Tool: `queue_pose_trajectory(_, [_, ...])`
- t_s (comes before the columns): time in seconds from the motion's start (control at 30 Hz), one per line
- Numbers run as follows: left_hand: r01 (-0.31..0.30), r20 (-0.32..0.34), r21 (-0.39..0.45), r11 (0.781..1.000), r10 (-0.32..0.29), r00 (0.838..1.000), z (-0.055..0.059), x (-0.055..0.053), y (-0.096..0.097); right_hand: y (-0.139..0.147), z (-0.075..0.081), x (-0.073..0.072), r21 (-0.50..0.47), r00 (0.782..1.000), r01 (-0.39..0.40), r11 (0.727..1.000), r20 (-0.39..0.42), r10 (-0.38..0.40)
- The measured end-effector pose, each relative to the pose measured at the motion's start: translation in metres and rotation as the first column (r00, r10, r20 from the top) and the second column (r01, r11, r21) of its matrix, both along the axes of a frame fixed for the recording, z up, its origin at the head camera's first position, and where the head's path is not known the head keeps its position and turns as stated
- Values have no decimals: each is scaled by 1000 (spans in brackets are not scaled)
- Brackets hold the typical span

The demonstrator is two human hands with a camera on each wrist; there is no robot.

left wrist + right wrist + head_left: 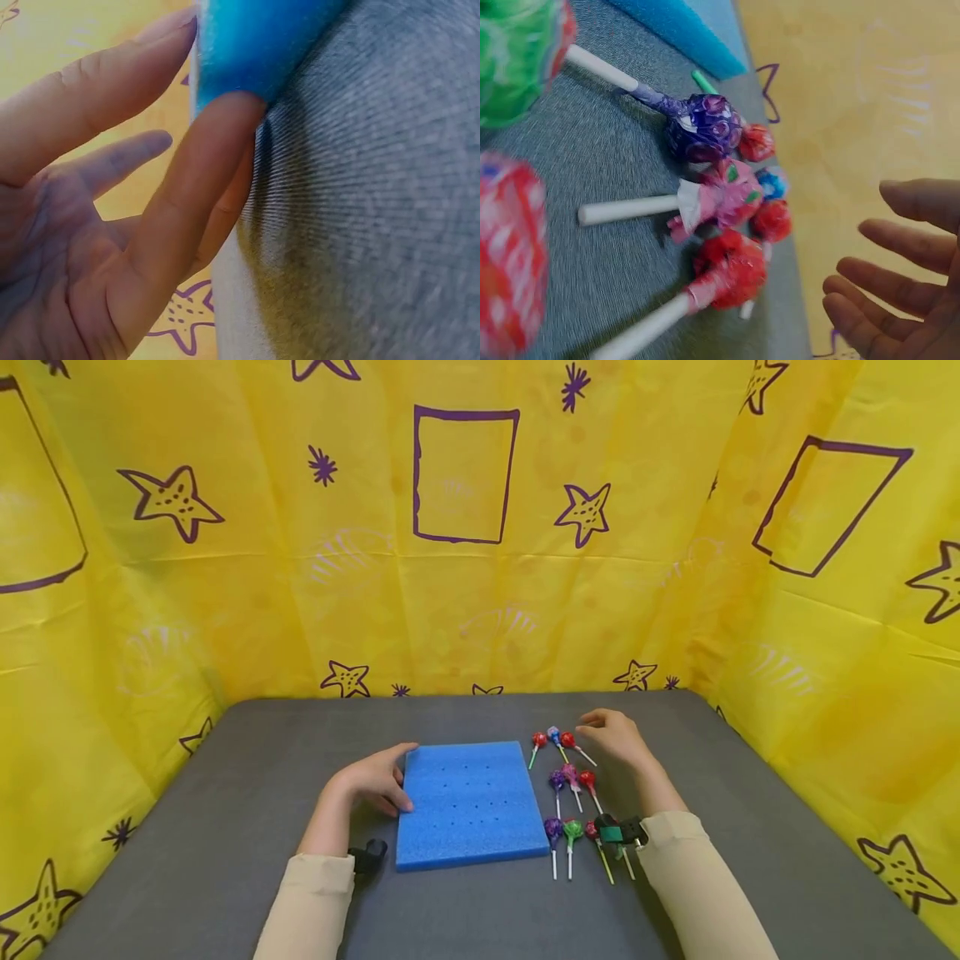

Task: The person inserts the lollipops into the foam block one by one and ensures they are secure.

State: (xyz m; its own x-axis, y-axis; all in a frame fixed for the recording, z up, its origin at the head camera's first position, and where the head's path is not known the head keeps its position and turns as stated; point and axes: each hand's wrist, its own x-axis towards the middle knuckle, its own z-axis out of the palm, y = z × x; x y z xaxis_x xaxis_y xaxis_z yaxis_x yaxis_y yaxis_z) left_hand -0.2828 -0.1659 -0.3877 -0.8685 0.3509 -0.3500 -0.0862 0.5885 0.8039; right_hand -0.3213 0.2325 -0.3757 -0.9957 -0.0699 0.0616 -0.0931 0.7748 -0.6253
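Note:
A blue foam block with rows of small holes lies flat on the table. My left hand rests at its left edge, with the thumb and a fingertip touching the foam and the other fingers loosely spread. My right hand is raised beside the far lollipops, fingers relaxed, with nothing held. Nearest to it is a red lollipop, next to a blue lollipop. Closer in lie a purple lollipop, a pink lollipop and another red lollipop.
Near the right wrist lies a front row of lollipops, among them a green lollipop; the wrist camera partly hides this row. The grey table is enclosed at the back and sides by a yellow curtain printed with stars.

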Motion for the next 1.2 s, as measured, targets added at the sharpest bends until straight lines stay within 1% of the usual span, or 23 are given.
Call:
queue_pose_trajectory(0.17, [-24, 8, -15, 1000, 24, 1000, -2, -2, 1, -3, -9, -13, -50, 999, 34, 998, 44, -32])
queue_pose_trajectory(0.27, [-33, 11, -9, 999, 33, 999, -3, -2, 2, -5, -13, -19, -87, 994, 80, 993, 77, -73])
queue_pose_trajectory(0.37, [-37, 16, 1, 999, 37, 999, -5, -2, 3, -7, -17, -22, -81, 990, 117, 990, 89, -109])
queue_pose_trajectory(0.5, [-36, 25, 1, 999, 36, 999, -6, -2, 3, -11, -22, -23, -66, 987, 139, 988, 95, -132])
queue_pose_trajectory(0.67, [-27, 40, 6, 1000, 27, 999, -5, -3, 0, -16, -26, -25, -55, 987, 135, 989, 93, -129])
queue_pose_trajectory(0.8, [-18, 54, 11, 1000, 17, 998, -6, -5, -2, -18, -29, -27, -44, 986, 139, 989, 98, -134])
queue_pose_trajectory(0.93, [-26, 95, 10, 1000, 25, 995, -6, -8, -3, -20, -31, -29, -42, 985, 143, 989, 99, -138])
queue_pose_trajectory(1.07, [-38, 133, -26, 999, 41, 990, -2, -11, 0, -23, -31, -31, -31, 988, 125, 992, 93, -122])
queue_pose_trajectory(1.2, [-34, 140, -55, 998, 41, 989, 2, -13, 2, -24, -30, -31, -10, 989, 127, 992, 80, -126])
